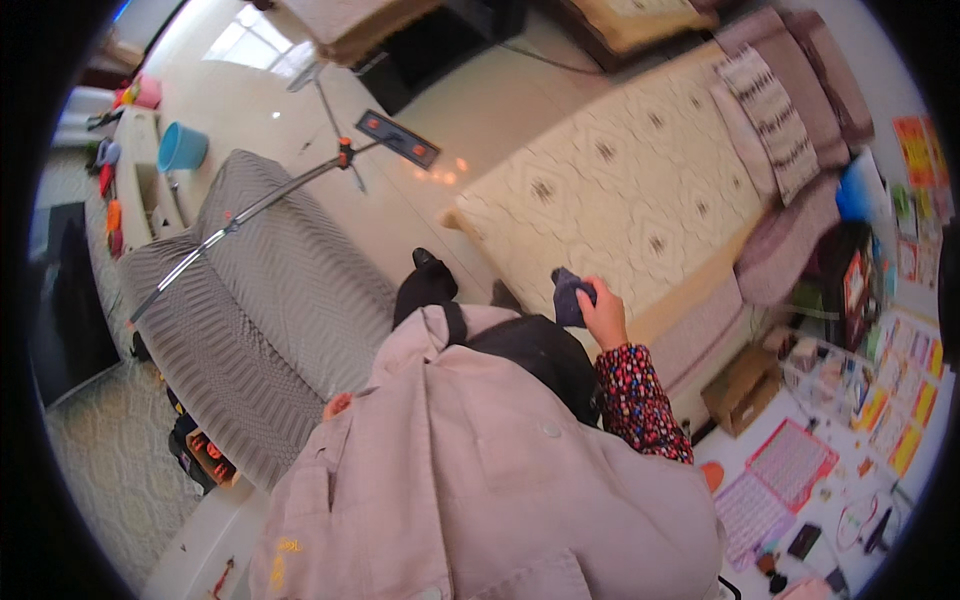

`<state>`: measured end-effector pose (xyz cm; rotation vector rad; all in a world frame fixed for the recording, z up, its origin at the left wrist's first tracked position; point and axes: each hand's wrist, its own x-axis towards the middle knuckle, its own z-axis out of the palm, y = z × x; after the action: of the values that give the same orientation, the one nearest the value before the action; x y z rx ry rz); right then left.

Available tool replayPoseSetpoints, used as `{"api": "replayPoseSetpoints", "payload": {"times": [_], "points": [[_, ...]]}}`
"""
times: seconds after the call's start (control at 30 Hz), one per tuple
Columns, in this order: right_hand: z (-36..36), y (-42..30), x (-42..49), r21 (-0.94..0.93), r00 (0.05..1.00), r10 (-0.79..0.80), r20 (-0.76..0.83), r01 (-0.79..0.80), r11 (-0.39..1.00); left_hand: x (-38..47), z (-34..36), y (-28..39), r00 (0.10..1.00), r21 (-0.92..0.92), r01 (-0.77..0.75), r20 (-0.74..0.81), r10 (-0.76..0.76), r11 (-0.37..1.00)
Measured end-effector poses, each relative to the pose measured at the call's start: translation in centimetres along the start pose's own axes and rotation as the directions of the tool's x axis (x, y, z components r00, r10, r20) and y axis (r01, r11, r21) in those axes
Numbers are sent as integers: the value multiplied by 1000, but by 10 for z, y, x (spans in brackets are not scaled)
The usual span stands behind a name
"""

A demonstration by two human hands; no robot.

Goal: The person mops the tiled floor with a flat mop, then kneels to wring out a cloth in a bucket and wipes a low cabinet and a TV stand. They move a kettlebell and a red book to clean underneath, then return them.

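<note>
My right hand (606, 315) is closed around a bunched dark purple-grey cloth (571, 300). It is in front of the near edge of a bed or daybed with a cream patterned cover (622, 187). Only a small part of my left hand (337, 405) shows past the edge of my pink jacket (510, 480). That hand appears close to a grey ribbed sofa cover (292, 292), and its fingers are mostly hidden. Whether it grips anything is not visible.
A flat mop (289, 184) leans across the sofa, its head (397, 139) over the tiled floor. A blue bucket (182, 147) stands by a white cabinet (142, 180). A cardboard box (742, 388) and a cluttered white table (840, 480) lie to the right.
</note>
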<state>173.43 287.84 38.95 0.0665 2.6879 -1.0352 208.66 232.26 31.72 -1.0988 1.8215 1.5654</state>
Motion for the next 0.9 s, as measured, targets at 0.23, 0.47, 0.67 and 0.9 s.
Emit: {"api": "replayPoseSetpoints", "payload": {"times": [0.23, 0.47, 0.67, 0.9], "points": [[47, -142, 115, -162, 897, -224, 381, 303, 939, -7, -34, 168, 998, 11, 61, -26, -61, 998], [98, -291, 179, -218, 595, -444, 670, 729, 649, -2, -105, 306, 987, 215, -80, 150, 48, 973], [111, -356, 225, -246, 474, -588, 655, 870, 428, 61, -143, 309, 956, 266, -161, 280, 83, 950], [147, -397, 329, -314, 373, -637, 675, 926, 209, 144, -181, 363, 978, 309, -184, 148, 144, 933]]}}
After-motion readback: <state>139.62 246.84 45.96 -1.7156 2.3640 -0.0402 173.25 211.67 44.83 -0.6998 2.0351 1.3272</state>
